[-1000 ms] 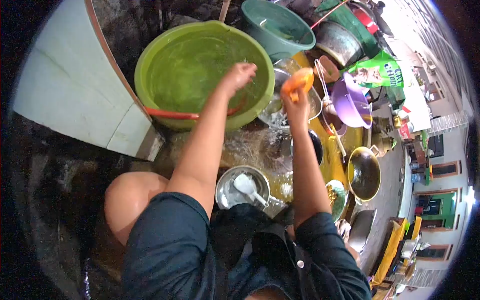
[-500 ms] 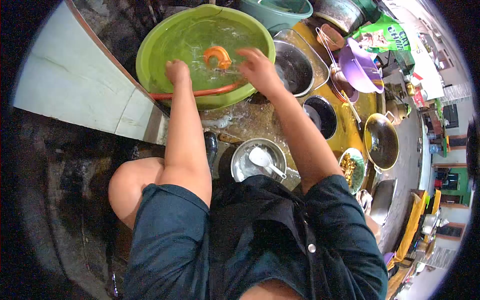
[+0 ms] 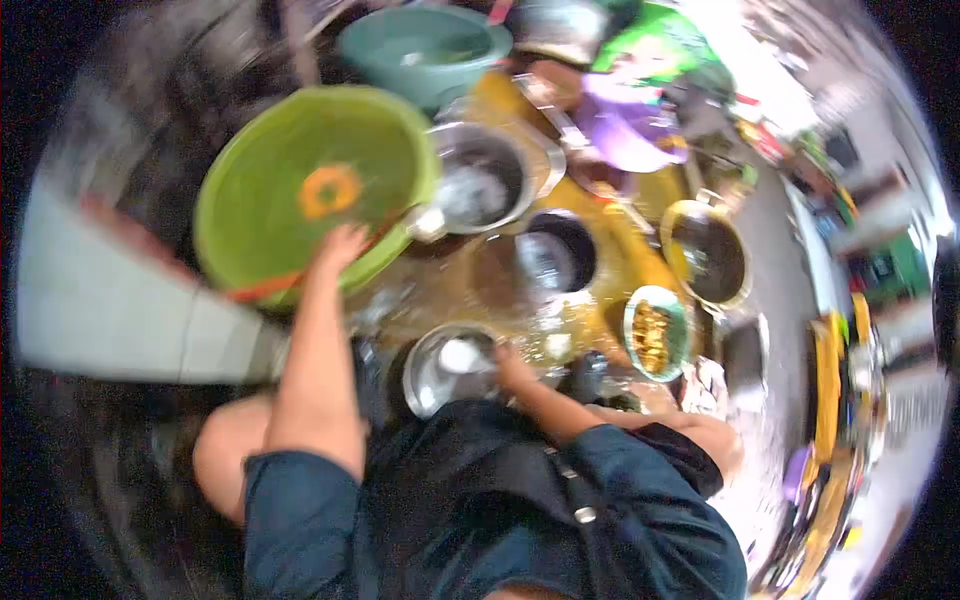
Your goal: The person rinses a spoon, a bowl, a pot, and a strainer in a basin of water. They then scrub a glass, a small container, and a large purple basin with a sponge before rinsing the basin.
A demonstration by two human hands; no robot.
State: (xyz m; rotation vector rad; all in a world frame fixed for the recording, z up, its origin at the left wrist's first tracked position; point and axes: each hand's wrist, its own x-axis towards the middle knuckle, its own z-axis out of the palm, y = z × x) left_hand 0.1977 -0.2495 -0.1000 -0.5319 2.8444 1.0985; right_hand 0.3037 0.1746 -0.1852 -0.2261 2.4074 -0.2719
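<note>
My left hand [image 3: 345, 243], smeared by motion, is over the near side of a green basin [image 3: 212, 215] of water, close to an orange-red hose [image 3: 275, 288] lying across its rim. An orange ring-shaped thing [image 3: 328, 190] is in the basin. My right hand [image 3: 513, 370] is low, at the right rim of a metal bowl [image 3: 420, 378]. A white ladle [image 3: 461, 356] lies in this bowl, its handle toward my right hand. Blur hides whether my fingers touch the handle or the rim.
Behind the basin stands a teal tub [image 3: 425, 60]. To the right are a dark pot [image 3: 480, 180], a smaller dark pot [image 3: 560, 250], a purple basin [image 3: 625, 125], a wok [image 3: 705, 255] and a bowl of brownish food [image 3: 650, 335]. A tiled ledge [image 3: 110, 300] borders the left.
My right hand has left the basin and come down to the metal bowl. My left hand stays at the basin, nearer the hose. The view has swung right and blurred.
</note>
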